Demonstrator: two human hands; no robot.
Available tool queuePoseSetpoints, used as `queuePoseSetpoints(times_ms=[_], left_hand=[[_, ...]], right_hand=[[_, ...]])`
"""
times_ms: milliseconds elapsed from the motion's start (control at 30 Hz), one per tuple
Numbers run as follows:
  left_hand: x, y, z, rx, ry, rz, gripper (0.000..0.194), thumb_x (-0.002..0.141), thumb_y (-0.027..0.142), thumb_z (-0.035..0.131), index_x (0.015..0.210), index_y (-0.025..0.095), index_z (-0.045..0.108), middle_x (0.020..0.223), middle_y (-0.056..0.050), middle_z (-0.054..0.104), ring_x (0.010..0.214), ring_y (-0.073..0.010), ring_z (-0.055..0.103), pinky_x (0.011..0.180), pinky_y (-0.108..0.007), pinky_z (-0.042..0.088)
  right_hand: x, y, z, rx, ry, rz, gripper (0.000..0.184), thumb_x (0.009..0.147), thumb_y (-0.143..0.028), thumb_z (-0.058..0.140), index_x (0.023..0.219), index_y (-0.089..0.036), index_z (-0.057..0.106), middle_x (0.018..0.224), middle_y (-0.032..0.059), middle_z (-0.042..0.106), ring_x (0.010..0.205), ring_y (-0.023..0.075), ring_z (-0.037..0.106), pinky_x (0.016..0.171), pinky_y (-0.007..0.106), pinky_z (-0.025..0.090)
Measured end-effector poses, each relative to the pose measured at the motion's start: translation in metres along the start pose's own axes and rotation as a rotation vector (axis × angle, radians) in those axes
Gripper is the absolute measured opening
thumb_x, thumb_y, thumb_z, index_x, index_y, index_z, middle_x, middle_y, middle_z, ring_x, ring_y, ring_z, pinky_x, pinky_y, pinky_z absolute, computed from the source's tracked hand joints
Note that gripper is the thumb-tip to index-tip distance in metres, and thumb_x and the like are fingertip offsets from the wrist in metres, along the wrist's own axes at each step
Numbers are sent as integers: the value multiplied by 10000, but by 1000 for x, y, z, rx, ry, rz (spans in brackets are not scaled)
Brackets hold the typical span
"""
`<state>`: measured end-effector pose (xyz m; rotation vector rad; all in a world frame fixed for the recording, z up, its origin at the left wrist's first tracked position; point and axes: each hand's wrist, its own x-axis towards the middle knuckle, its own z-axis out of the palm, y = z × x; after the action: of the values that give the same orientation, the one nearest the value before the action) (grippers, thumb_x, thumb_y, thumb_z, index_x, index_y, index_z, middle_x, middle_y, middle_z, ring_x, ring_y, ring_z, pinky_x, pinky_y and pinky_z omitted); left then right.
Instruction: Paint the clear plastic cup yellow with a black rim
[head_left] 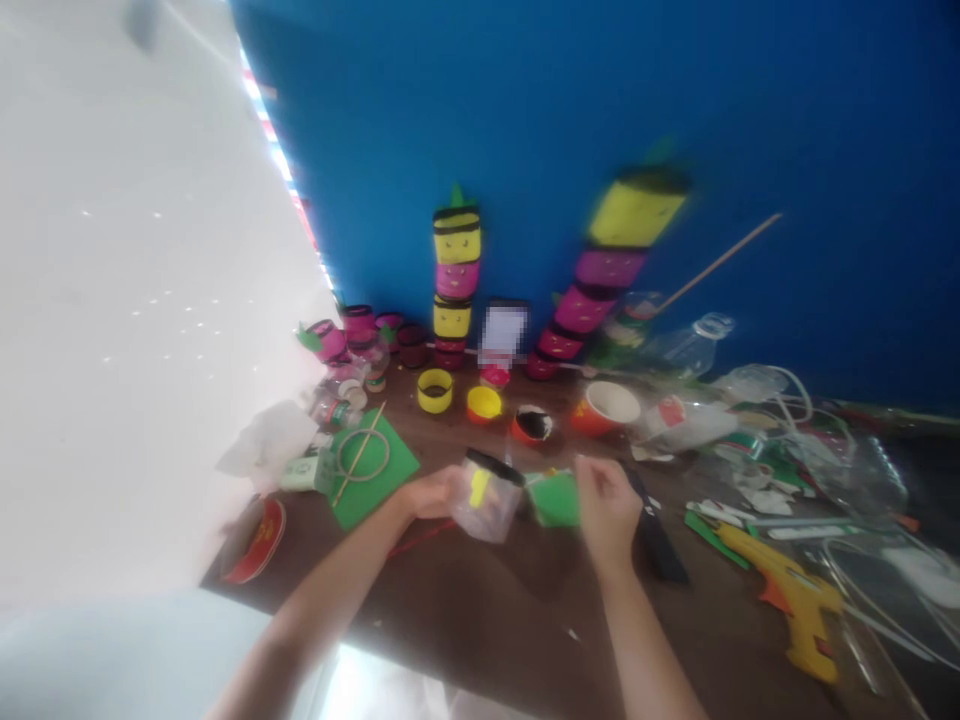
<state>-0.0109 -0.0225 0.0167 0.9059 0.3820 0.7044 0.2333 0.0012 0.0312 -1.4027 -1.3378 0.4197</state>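
Note:
My left hand point(439, 493) is wrapped round a clear plastic cup point(487, 512), which looks like a cut bottle piece with a black band at its top and a yellow patch on its side. It is held tilted above the brown table point(480, 620). Just right of the cup, my right hand point(606, 500) is closed with its fingertips pinched together; blur hides what is between them. A small green sheet point(555, 498) lies beside its fingers. Behind the hands stand a yellow pot point(484, 404) and an orange pot with a dark inside point(532, 424).
A yellow glue gun point(787, 590) and plastic scraps lie at the right. Decorated towers of yellow and pink cups point(457, 240) lean against the blue wall point(540, 120). At left are a green sheet point(401, 462) with a stick and ring, and a red band point(259, 548).

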Motion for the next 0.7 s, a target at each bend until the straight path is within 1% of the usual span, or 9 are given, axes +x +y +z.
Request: queuePoseSetpoints(times_ms=[200,300,367,433,467,533,600,667,700], left_hand=[[0,-3,-4,-16,7,9,803,474,706,661,999,99,630,965,-188,655,905,-309,630,775,-417,472],[1,-5,-6,-39,55,30,817,470,701,668,1019,97,629,999,-187,646,935,-301,621,791,-402,466],[2,-5,-6,-58,85,58,824,461,702,671,1025,102,631,1046,-187,631,985,-309,603,820,-411,458],[4,-6,-7,-84,116,89,807,460,701,672,1014,115,639,1068,-176,627,1013,-306,590,861,-432,443],[5,-6,-7,-104,130,94,797,457,699,674,1011,126,642,1061,-165,633,1002,-297,594,871,-439,439],[7,-7,-8,-159,160,103,788,461,697,671,1023,147,639,1039,-145,649,964,-279,607,870,-448,440],[8,-9,-10,-217,181,132,807,480,706,651,1066,152,620,1062,-148,648,972,-283,604,879,-468,430],[8,-11,-13,-255,189,187,829,511,713,624,1106,136,596,1123,-174,624,1041,-308,575,931,-501,384],[8,-11,-14,-265,192,215,837,524,715,612,1120,128,586,1150,-186,610,1080,-319,554,961,-514,352]], right_hand=[[2,11,0,-105,93,-36,270,792,-395,552,770,-132,610,708,39,563,634,145,526,620,283,434],[3,12,-1,-186,103,-90,262,818,-363,516,712,-141,604,647,36,536,598,151,497,609,294,418],[5,13,-2,-243,120,-143,238,826,-332,493,783,-131,612,701,64,550,636,171,501,644,322,419],[6,14,-2,-293,142,-209,249,805,-299,521,946,-108,595,839,116,570,729,203,521,710,367,418],[7,14,-1,-313,143,-248,272,792,-284,542,992,-104,582,877,129,572,759,214,527,733,384,416],[6,14,0,-336,120,-339,222,796,-244,542,971,-115,589,833,113,587,748,213,540,739,387,419],[3,12,1,-335,75,-445,177,836,-179,468,945,-127,597,791,99,604,744,202,560,730,367,434],[-3,6,3,-314,7,-568,228,848,-117,413,1002,-130,581,862,115,626,811,197,582,750,351,449],[-7,1,4,-300,-39,-636,238,841,-106,426,1026,-135,573,903,121,632,848,196,588,765,344,454]])
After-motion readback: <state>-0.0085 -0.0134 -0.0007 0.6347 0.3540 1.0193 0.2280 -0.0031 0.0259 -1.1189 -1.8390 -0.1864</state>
